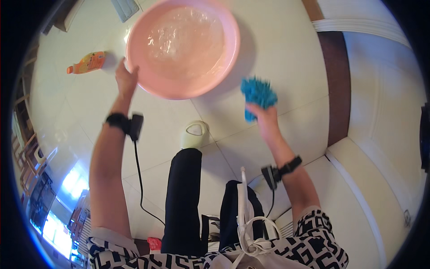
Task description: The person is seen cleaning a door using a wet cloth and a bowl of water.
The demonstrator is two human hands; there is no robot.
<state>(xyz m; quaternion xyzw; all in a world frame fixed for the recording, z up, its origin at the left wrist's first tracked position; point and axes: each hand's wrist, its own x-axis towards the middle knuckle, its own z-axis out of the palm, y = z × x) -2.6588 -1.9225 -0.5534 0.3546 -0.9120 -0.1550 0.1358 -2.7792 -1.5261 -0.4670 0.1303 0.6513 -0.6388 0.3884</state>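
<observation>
A pink plastic basin with clear water in it stands on the tiled floor at the top centre. At its left rim is my left hand, thumb and fingers apart; whether it touches the rim I cannot tell. My right hand grips a blue chenille cleaning mitt, held to the lower right of the basin. An orange plastic bottle lies on its side on the floor, left of my left hand.
A white door with a dark threshold strip runs along the right. A greyish folded thing lies beyond the basin. My light green slipper is below it. Black cables hang from both wrist devices. Wooden furniture stands far left.
</observation>
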